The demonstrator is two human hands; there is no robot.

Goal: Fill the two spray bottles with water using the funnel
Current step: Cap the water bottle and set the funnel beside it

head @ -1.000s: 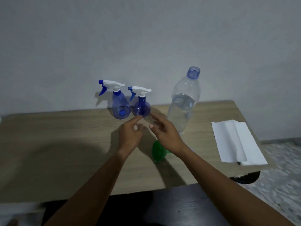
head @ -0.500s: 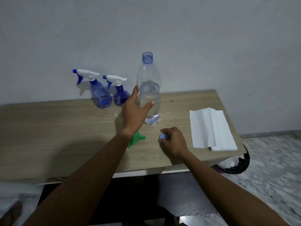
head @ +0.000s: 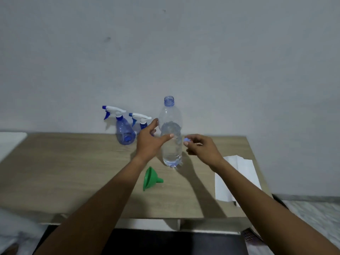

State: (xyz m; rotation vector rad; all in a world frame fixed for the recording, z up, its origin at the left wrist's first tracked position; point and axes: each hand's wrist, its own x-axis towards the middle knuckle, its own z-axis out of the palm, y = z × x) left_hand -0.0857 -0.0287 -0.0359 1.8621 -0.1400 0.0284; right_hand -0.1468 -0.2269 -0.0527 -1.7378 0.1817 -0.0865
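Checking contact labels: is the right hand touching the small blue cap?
Touching. The head view shows the right hand pinching the blue cap between its fingertips, just right of the open water bottle.

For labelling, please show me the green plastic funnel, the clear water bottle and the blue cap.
green plastic funnel [head: 148, 178]: head view, wide cone.
clear plastic water bottle [head: 171, 153]: head view, lower body.
small blue bottle cap [head: 186, 139]: head view, visible side.

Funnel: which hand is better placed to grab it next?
Probably left. The left hand holds nothing and the funnel lies just below its wrist, while the right hand pinches the bottle cap in its fingers.
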